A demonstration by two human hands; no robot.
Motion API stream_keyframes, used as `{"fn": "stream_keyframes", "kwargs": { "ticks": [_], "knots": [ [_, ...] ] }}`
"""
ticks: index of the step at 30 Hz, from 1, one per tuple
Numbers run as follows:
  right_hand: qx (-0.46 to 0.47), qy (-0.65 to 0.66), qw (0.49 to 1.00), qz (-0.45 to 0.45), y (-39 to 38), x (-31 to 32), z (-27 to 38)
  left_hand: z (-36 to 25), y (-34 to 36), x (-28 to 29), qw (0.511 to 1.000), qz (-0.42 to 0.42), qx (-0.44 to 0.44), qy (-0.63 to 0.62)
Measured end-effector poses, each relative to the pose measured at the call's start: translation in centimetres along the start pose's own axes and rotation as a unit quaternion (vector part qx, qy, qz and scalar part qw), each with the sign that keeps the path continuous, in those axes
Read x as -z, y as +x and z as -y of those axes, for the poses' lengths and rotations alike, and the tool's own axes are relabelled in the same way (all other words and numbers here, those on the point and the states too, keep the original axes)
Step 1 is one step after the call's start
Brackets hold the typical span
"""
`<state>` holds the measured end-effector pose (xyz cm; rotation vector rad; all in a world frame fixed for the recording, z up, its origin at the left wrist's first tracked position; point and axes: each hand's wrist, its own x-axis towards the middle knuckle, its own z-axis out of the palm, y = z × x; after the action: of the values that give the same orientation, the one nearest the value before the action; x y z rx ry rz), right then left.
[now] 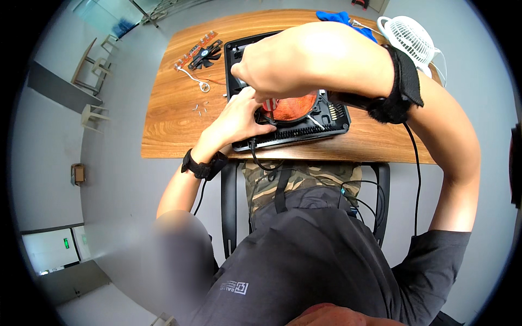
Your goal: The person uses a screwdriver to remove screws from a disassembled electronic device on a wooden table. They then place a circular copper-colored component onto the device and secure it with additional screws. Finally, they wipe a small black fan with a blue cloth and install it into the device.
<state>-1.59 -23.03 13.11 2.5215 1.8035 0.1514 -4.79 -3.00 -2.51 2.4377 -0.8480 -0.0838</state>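
Note:
An opened black appliance casing, which looks like an induction cooker, lies on the table. Inside is a round copper coil. My right hand is bent over the casing's left part, its fingers curled; what they hold is hidden. Below it, my left hand rests on the casing's near left side, thumb stretched apart from the fingers, fingertips partly covered. Between thumb and fingers shows a red-and-white piece whose kind I cannot make out. A short white lead lies at the coil's near right edge.
Left of the casing lie a black fan, an orange circuit strip, a white cable and several small screws. A white desk fan and a blue cloth are at the far right. A black cord hangs over the near edge.

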Motion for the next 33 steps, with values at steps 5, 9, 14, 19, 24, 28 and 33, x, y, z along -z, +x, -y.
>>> {"fn": "stream_keyframes", "kwargs": {
  "ticks": [5,9,14,19,24,28,33],
  "knots": [
    [0.067,-0.067,0.979,-0.182,-1.0,-2.1,-0.1,-1.5,0.7,1.1,0.994,0.069,0.084,-0.015],
    [-0.077,-0.017,0.997,0.016,0.5,0.5,1.1,-0.7,0.0,0.4,0.997,0.010,0.057,-0.059],
    [-0.091,0.046,0.995,0.007,-0.9,-0.3,0.0,0.1,0.5,-0.1,0.999,0.024,0.036,-0.021],
    [0.052,0.019,0.992,-0.110,-1.3,-2.4,-1.0,-0.2,-0.3,0.1,0.998,0.012,0.053,-0.045],
    [0.055,-0.033,0.990,-0.124,-2.0,-2.2,0.2,-0.7,0.3,0.3,0.997,0.025,0.060,-0.048],
    [-0.089,0.031,0.996,0.005,-0.6,-0.4,0.9,-0.5,-0.2,0.2,0.999,0.001,0.043,-0.010],
    [-0.032,0.039,0.998,0.027,-1.7,0.3,0.4,-0.1,0.3,0.0,0.999,0.021,0.030,-0.027]
  ]
}}
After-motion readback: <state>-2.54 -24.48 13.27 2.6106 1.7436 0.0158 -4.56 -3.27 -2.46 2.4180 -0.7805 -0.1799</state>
